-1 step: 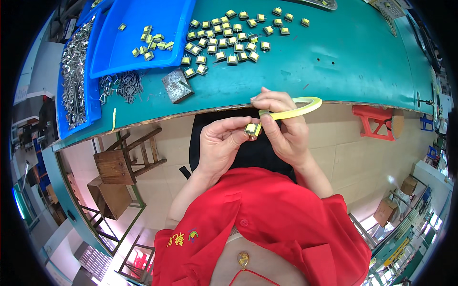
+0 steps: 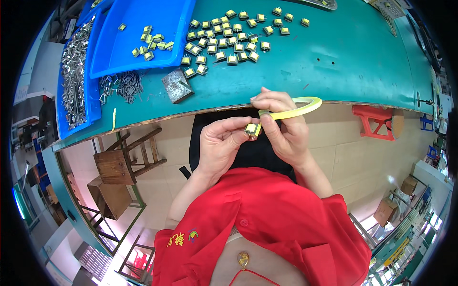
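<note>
A small transformer (image 2: 251, 129) with a yellow-wrapped coil and thin metal pins is pinched between the thumb and fingers of my left hand (image 2: 223, 141). My right hand (image 2: 287, 125) is closed on a roll of narrow yellow tape (image 2: 298, 112). From the roll, a short stretch of tape runs down to the transformer's right side. Both hands are close together in front of the table's near edge, above my lap. My fingertips hide part of the transformer, so how far the tape goes around it cannot be seen.
Many similar transformers (image 2: 232, 41) stand on the green table (image 2: 362, 71). More lie in a blue tray (image 2: 164, 61). Left of it, a blue bin (image 2: 90, 107) holds metal clips. A metal block (image 2: 177, 86), dark core pieces (image 2: 129, 86) and a yellow tape strip (image 2: 114, 119) lie nearer.
</note>
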Demonstrator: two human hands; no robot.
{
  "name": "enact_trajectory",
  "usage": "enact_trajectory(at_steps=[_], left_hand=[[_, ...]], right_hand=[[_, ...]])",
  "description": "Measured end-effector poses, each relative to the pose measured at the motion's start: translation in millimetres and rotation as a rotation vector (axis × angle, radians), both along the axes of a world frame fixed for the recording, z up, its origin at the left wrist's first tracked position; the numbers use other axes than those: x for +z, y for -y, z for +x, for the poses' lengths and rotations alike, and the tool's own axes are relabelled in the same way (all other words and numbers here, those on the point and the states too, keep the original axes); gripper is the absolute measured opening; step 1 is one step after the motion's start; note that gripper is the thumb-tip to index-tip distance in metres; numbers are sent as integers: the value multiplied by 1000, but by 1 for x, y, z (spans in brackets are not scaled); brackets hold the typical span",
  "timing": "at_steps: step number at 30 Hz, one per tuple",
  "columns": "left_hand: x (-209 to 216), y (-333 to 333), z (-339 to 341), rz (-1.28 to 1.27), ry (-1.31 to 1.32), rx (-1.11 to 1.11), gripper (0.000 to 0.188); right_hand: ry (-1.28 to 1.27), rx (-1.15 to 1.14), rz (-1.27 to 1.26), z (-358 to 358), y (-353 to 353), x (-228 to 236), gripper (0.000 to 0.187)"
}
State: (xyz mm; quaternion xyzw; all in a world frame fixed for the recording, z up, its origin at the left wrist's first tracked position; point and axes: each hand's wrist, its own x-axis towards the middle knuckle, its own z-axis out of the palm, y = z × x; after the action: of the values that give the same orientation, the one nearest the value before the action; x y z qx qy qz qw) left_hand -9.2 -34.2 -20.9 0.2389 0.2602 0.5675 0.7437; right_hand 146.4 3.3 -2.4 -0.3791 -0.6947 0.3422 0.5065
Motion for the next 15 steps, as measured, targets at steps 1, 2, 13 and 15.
enact_trajectory(at_steps=[1, 2, 13, 15], left_hand=[[0, 0, 0, 1, 1, -1, 25], [0, 0, 0, 3, 1, -2, 25], [-2, 0, -1, -4, 21, -15, 25], [-2, 0, -1, -13, 26, -20, 25]], right_hand=[[1, -2, 6, 0, 0, 0, 17], [0, -1, 5, -1, 0, 1, 17], [-12, -8, -13, -4, 0, 0, 16], [-6, -22, -13, -5, 0, -1, 16]])
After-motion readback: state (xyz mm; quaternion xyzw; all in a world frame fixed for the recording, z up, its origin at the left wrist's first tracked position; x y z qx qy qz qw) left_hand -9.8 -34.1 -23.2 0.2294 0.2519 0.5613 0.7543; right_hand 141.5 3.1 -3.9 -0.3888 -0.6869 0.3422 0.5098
